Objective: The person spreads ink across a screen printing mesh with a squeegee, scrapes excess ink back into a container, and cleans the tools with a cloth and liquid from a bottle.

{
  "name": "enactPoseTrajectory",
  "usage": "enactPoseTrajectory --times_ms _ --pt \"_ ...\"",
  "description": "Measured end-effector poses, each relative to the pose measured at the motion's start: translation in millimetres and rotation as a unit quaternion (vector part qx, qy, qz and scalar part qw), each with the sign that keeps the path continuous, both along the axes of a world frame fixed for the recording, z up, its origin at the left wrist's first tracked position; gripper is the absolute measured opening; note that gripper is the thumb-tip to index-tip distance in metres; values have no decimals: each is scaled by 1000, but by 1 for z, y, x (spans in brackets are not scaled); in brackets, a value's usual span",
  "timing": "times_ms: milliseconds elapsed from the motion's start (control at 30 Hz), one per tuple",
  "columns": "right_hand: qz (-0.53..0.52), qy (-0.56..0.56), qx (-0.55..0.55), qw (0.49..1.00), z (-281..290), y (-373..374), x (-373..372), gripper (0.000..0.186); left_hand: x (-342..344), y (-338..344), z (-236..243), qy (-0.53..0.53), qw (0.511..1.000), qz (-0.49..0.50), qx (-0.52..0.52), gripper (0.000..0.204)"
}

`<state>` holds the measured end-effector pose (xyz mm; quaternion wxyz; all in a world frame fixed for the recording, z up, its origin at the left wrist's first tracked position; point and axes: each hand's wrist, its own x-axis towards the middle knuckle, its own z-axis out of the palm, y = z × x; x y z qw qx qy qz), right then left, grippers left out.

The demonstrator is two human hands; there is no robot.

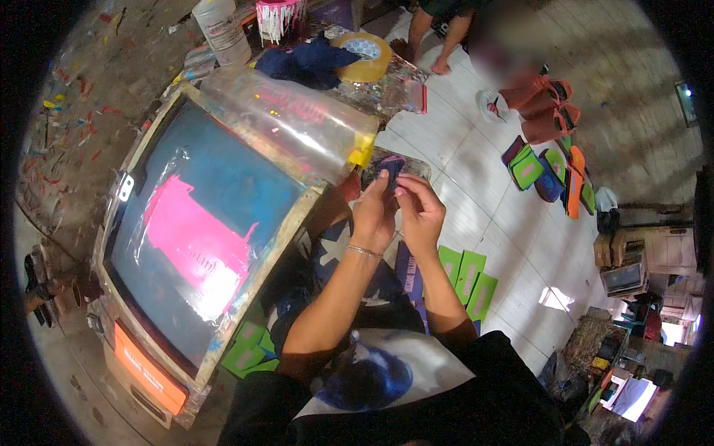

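Note:
A small dark blue cloth with pink smears along its upper edge is between my two hands, just right of the screen frame's far corner. My left hand grips it from the left with closed fingers, thumb on top. Fingers bent in a pinch, my right hand holds its right side. To the left, a wooden-framed printing screen is tilted up. Pink ink is spread thickly over its blue mesh. A clear plastic sheet lies rolled along the screen's far edge.
A roll of tape, a dark rag, a pink-dripped tub and a white plastic container stand beyond the screen. Printed green pieces lie on the tiled floor at right. Another person's legs show at the back.

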<state>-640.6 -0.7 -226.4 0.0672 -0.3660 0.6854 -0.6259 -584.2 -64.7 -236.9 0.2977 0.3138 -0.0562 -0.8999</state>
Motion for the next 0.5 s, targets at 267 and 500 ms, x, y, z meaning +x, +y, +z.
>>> enactPoseTrajectory --times_ms 267,500 --pt "0 -424 -113 898 -18 11 -16 20 -17 21 -15 72 996 -48 21 16" --pt "-81 -439 -124 886 -12 10 -11 16 -29 39 -28 -140 963 38 -227 18"
